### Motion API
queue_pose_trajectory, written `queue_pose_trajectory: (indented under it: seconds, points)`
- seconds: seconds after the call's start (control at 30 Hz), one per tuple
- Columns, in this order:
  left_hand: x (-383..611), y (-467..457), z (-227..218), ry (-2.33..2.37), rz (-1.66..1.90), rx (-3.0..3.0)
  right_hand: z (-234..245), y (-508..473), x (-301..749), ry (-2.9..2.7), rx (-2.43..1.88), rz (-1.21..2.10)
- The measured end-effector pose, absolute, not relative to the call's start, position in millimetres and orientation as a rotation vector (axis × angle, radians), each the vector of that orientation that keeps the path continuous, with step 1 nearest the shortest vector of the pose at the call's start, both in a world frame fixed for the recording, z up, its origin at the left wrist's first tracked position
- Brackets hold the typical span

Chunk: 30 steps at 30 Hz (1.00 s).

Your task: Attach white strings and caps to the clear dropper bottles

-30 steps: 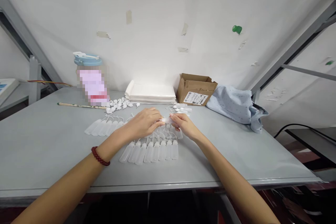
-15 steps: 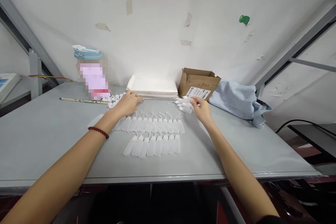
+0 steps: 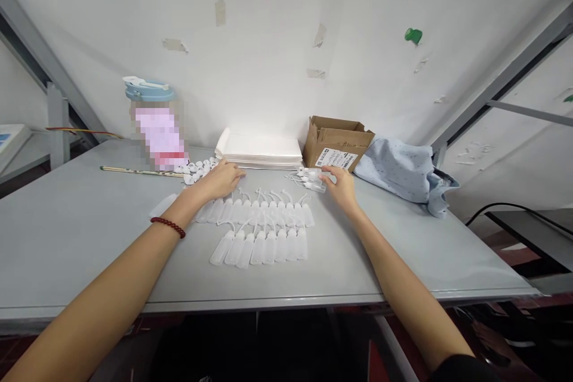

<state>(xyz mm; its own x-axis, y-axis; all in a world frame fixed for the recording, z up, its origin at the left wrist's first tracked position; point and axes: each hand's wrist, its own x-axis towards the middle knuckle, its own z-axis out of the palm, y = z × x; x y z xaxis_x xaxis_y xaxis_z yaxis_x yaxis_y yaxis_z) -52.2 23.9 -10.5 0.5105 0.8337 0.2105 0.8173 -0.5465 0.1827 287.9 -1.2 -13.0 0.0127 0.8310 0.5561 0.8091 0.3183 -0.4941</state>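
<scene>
My left hand (image 3: 224, 179) rests on the table at the back with its fingers stretched to the right, beside several small white round pieces (image 3: 197, 172). Nothing shows in it, and the thumb is mostly hidden. My right hand (image 3: 340, 186) is at a small cluster of clear bottle-shaped plastic pieces (image 3: 316, 187) in front of the cardboard box. Its thumb and index finger are around the end of the uppermost bottle-shaped piece (image 3: 312, 173). Similar translucent white pieces with thin curved tails lie side by side in a back row (image 3: 255, 213) and a front row (image 3: 269, 249).
Behind the hands lie a white paper stack (image 3: 262, 151), a cardboard box (image 3: 338, 142) and a light blue cloth (image 3: 394, 170). At the left are a thin patterned stick (image 3: 138, 171), a blurred pink item (image 3: 161, 131) and a blue lid (image 3: 150, 91). The table edge (image 3: 268, 301) runs in front.
My right hand has lowered slightly, and the piece at its fingertips now lies flatter on the cluster. The left hand has barely moved. Both rows stay as they were.
</scene>
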Motion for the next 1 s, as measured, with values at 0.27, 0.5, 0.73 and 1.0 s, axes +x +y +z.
queue_pose_trajectory:
  seconds: [0.27, 0.5, 0.73, 1.0]
  points:
    - [-57, 24, -8, 1.441, 0.506, 2.561, 26, -35, 281, -1.928, -1.432, 0.549]
    - [-47, 14, 2, 1.570, 0.469, 2.579, 44, -55, 275, -2.226, -1.605, 1.053]
    - [-34, -7, 14, 1.577, 0.671, 2.569, 41, -58, 272, -2.440, -1.676, 1.212]
    - [-33, -12, 14, 1.571, 0.615, 2.623, 36, -59, 267, -2.476, -1.753, 1.126]
